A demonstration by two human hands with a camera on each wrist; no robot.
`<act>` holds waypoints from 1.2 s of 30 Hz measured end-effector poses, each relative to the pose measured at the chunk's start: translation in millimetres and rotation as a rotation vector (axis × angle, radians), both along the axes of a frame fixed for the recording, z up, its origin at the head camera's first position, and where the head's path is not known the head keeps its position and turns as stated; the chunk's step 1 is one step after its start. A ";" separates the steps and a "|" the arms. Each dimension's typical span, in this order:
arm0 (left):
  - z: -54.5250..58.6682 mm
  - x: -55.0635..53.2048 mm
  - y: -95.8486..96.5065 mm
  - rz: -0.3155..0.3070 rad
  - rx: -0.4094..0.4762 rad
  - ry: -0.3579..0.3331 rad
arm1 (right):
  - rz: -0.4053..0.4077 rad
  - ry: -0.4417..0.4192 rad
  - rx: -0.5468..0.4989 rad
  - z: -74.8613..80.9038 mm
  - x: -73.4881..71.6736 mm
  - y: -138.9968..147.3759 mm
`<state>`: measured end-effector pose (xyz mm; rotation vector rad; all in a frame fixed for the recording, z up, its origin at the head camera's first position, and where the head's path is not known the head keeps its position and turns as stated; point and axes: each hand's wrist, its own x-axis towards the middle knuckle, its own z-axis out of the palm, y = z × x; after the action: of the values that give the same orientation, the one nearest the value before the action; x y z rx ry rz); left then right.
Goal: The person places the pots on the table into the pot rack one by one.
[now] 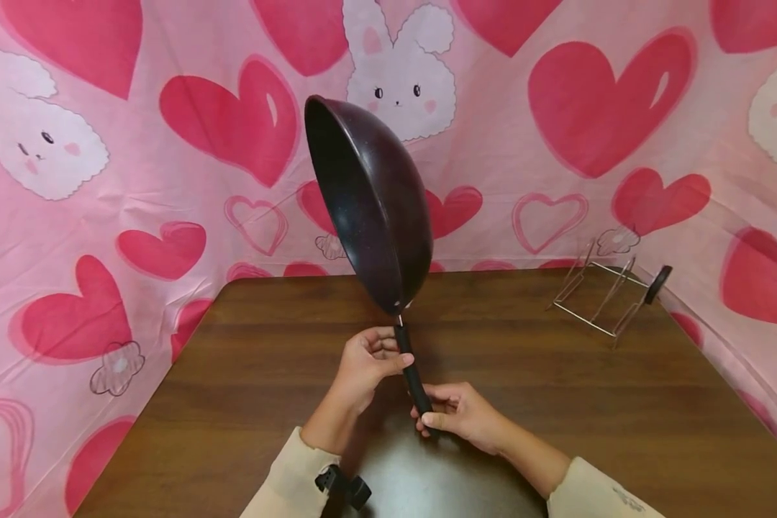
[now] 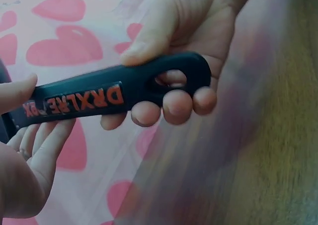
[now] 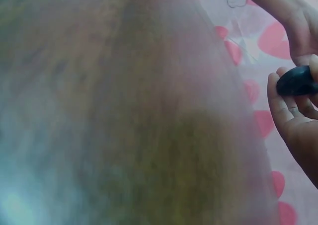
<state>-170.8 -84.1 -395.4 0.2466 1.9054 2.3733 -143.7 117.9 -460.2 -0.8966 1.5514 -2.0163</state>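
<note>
A dark wok (image 1: 398, 194) is held upright over the table, its bowl on top and its hollow side facing left in the head view. My left hand (image 1: 369, 367) pinches the black handle (image 1: 416, 381) just below the bowl, thumb across the front. Lower down, my right hand (image 1: 462, 417) grips the handle's end between thumb and fingers. In the left wrist view the handle (image 2: 94, 97) shows red lettering and an oval hanging hole, with the right hand's fingertips curled under it. The right wrist view catches the rounded handle end (image 3: 295, 81) in the right hand (image 3: 298, 130).
A wire rack (image 1: 596, 298) with a black round piece on its right side stands at the table's back right. The brown wooden table (image 1: 265, 403) is bordered by pink heart-patterned cloth (image 1: 188, 173). A black strapped device (image 1: 343, 485) sits at the left sleeve.
</note>
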 end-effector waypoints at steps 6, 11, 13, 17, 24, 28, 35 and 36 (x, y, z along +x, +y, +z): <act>3.9 -1.7 2.3 -0.047 -0.032 0.032 | -0.022 -0.006 0.014 4.7 5.6 0.2; 2.1 -4.9 9.2 -0.118 -0.072 0.071 | -0.085 -0.059 0.081 3.6 11.3 3.8; 2.5 -5.9 12.8 -0.153 -0.091 0.084 | -0.126 -0.079 0.103 2.4 14.3 6.3; 7.3 -10.0 21.8 -0.218 -0.131 0.114 | -0.237 -0.099 0.117 3.3 19.6 12.3; 21.0 -21.4 43.9 -0.365 -0.203 0.182 | -0.418 -0.144 0.151 12.4 27.6 25.2; 27.4 -26.9 57.8 -0.459 -0.214 0.166 | -0.477 -0.156 0.150 16.5 32.4 30.4; 30.4 -37.5 82.4 -0.615 -0.205 0.100 | -0.619 -0.133 0.138 15.3 41.7 37.4; 30.3 -39.1 86.1 -0.628 -0.211 0.093 | -0.640 -0.131 0.138 15.0 42.7 39.1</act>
<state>-210.0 2.0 -365.0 0.8105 1.7501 1.7650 -101.1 157.0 -445.3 -0.2100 2.0470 -2.2742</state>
